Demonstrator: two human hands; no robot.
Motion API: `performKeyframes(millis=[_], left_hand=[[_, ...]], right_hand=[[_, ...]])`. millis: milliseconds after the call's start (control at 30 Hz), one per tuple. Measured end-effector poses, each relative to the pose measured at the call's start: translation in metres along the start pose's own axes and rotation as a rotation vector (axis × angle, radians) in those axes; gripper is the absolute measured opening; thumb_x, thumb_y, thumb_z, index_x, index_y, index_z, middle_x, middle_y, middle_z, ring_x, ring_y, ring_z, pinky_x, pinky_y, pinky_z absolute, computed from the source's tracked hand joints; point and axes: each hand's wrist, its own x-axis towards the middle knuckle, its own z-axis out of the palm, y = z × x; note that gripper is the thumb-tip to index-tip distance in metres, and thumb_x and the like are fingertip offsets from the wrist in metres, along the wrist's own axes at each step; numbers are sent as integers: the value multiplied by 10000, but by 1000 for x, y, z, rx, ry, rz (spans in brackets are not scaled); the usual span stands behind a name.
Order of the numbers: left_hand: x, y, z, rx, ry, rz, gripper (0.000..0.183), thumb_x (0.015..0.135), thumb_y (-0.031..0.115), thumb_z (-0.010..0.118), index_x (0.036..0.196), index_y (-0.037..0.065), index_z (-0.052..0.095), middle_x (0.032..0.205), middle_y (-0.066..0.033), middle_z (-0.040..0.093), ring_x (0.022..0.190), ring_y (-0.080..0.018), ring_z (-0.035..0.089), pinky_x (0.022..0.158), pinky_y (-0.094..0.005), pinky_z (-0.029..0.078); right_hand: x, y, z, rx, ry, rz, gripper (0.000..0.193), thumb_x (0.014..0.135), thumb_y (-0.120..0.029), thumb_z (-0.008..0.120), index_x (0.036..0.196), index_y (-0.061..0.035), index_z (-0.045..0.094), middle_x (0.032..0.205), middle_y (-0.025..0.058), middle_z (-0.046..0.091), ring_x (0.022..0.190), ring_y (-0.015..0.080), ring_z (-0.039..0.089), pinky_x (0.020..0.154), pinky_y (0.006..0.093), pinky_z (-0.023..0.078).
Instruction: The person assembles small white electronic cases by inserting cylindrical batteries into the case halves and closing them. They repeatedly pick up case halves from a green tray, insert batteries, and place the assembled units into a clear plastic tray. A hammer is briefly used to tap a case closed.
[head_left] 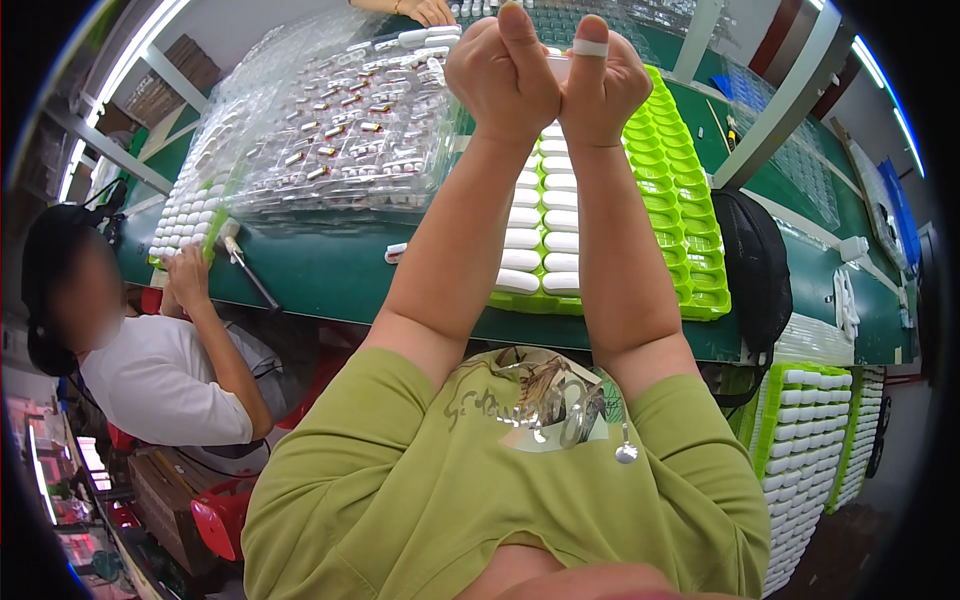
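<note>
Both arms stretch forward over a bright green tray point(680, 225). Rounded white oblong cases point(562, 220) fill its left columns, while the cups on its right hold none. At the tray's far end my left hand point(507, 80) and my right hand point(605, 88) meet at the wrists, thumbs up and fingers curled. A white piece point(558, 66) shows between them, seemingly one of the cases; the hands hide most of it. A white band wraps my right thumb. One small case point(396, 253) lies on the table left of my forearm.
Clear plastic trays point(350, 130) of small parts stand to the left. A co-worker point(170, 370) there touches another tray of white cases, beside a dark-handled tool point(250, 265). Another person's hand point(428, 12) is at the far side. A black bag point(750, 270) and a metal post point(790, 95) stand right.
</note>
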Motion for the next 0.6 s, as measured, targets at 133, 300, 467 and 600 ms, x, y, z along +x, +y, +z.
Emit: performKeyframes(millis=[133, 300, 467, 600], left_hand=[[2, -21, 2, 87, 49, 122, 546, 1031, 261, 414, 548, 44, 546, 499, -117, 530, 450, -317, 541, 469, -412, 403], [-12, -30, -3, 157, 114, -12, 551, 1027, 265, 438, 543, 42, 578, 521, -115, 570, 489, -278, 575, 492, -394, 417], [-32, -45, 6, 141, 111, -11, 496, 969, 228, 557, 497, 78, 515, 507, -80, 478, 485, -269, 502, 467, -347, 364], [-49, -49, -19, 19, 63, -127, 301, 980, 275, 598, 890, -8, 643, 710, -67, 612, 511, -147, 558, 460, -260, 413]], right_hand=[[5, -14, 4, -97, -30, 99, 526, 891, -204, 696, 512, -23, 381, 466, 117, 340, 431, 200, 329, 451, 403, 277], [-8, -9, 9, -96, -70, 128, 513, 883, -186, 714, 529, -12, 386, 481, 92, 360, 455, 186, 331, 461, 396, 272], [-23, 14, 4, -70, -14, 115, 574, 899, -311, 681, 477, -78, 371, 468, 70, 378, 438, 257, 374, 448, 401, 289], [-24, 14, -13, -105, -56, -85, 506, 887, -238, 696, 513, -81, 395, 498, 68, 401, 472, 267, 396, 464, 394, 298]])
